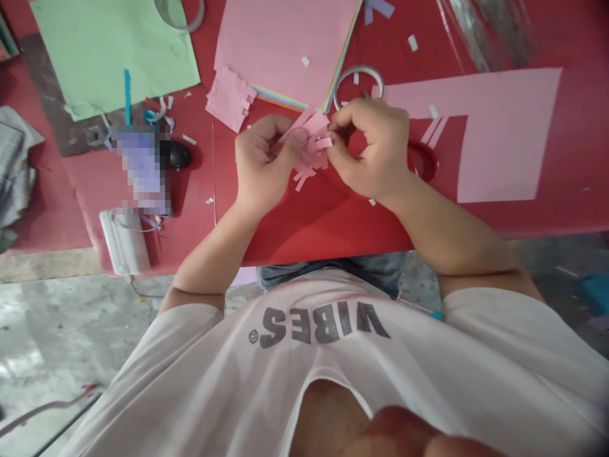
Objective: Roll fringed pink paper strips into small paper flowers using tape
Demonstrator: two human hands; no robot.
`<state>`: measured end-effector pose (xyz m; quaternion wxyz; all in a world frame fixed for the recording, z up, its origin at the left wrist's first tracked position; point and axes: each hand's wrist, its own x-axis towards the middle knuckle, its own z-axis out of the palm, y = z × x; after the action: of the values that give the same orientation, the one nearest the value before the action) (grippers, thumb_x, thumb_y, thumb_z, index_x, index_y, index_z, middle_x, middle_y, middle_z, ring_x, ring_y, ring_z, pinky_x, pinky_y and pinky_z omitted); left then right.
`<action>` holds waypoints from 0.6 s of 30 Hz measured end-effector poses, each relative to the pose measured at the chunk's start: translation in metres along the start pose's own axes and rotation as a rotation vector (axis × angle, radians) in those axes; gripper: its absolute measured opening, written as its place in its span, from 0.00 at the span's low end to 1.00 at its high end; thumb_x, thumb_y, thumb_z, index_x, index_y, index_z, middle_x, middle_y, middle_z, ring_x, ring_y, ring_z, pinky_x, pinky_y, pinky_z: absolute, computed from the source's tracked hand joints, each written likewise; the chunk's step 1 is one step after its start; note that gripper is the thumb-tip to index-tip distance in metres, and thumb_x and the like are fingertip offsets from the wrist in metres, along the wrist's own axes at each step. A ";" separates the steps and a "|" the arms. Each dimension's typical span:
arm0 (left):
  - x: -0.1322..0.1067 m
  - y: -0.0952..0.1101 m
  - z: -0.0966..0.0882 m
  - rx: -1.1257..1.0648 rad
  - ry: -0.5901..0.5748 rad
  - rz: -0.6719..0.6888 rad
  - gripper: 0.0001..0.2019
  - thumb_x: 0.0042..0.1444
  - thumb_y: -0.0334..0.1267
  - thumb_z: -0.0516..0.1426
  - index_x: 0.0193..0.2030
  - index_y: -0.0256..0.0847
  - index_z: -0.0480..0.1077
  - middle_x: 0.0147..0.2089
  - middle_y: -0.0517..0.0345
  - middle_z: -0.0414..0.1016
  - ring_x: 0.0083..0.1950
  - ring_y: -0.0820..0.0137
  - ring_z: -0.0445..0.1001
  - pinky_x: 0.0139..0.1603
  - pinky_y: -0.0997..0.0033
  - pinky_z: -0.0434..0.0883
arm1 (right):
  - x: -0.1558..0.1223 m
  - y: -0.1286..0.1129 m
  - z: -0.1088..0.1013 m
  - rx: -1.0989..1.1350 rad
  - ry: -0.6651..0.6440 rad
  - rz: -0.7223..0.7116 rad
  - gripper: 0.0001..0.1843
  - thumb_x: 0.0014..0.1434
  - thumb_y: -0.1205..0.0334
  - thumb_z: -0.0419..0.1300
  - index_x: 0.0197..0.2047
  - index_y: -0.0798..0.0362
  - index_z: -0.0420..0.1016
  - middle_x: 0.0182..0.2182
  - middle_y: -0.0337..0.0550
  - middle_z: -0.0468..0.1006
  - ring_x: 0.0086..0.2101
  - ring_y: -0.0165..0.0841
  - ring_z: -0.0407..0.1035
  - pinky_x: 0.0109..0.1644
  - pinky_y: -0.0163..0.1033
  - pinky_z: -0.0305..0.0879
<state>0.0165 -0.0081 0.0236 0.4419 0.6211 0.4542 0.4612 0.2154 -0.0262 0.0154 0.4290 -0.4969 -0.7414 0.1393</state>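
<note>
Between my hands is a small piece of pink paper strips (311, 152), crossed over one another with loose ends sticking out. My left hand (264, 165) is closed on it, thumb pressed on top. With thumb and forefinger, my right hand (373, 149) pinches at the end of one strip on the piece's right side. A red ring-shaped thing (423, 162) lies beside my right wrist, partly hidden by it. Left of the hands rests a pink paper square (231, 98) with notched edges.
Beyond my hands lies a stack of coloured paper (285, 44), pink on top. A tape roll (359, 68) sits near my right hand. Cut pink sheet (504, 139) lies right, green sheet (114, 51) left. A white box-shaped device (124, 244) stands by the table's front edge.
</note>
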 end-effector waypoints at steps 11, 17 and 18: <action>0.001 -0.004 0.002 -0.129 -0.029 -0.115 0.14 0.65 0.48 0.62 0.33 0.41 0.73 0.29 0.62 0.69 0.36 0.70 0.80 0.44 0.63 0.81 | -0.001 0.001 -0.002 -0.051 -0.073 -0.012 0.12 0.70 0.48 0.56 0.40 0.46 0.71 0.35 0.39 0.76 0.40 0.39 0.75 0.56 0.55 0.71; 0.002 -0.004 0.001 -0.154 -0.042 -0.138 0.14 0.65 0.46 0.62 0.31 0.40 0.73 0.29 0.62 0.67 0.37 0.71 0.81 0.45 0.65 0.81 | -0.001 0.003 0.000 -0.108 -0.103 -0.037 0.09 0.69 0.51 0.56 0.41 0.46 0.70 0.35 0.39 0.76 0.40 0.40 0.75 0.56 0.55 0.70; 0.002 -0.003 0.001 -0.154 -0.045 -0.140 0.14 0.65 0.45 0.62 0.31 0.40 0.73 0.29 0.62 0.67 0.37 0.71 0.80 0.44 0.66 0.81 | -0.001 0.003 0.000 -0.116 -0.106 -0.041 0.09 0.69 0.51 0.56 0.41 0.46 0.70 0.35 0.39 0.76 0.40 0.40 0.75 0.56 0.54 0.69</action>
<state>0.0172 -0.0055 0.0210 0.5296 0.5624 0.4496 0.4485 0.2179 -0.0259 0.0126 0.3622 -0.4976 -0.7800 0.1133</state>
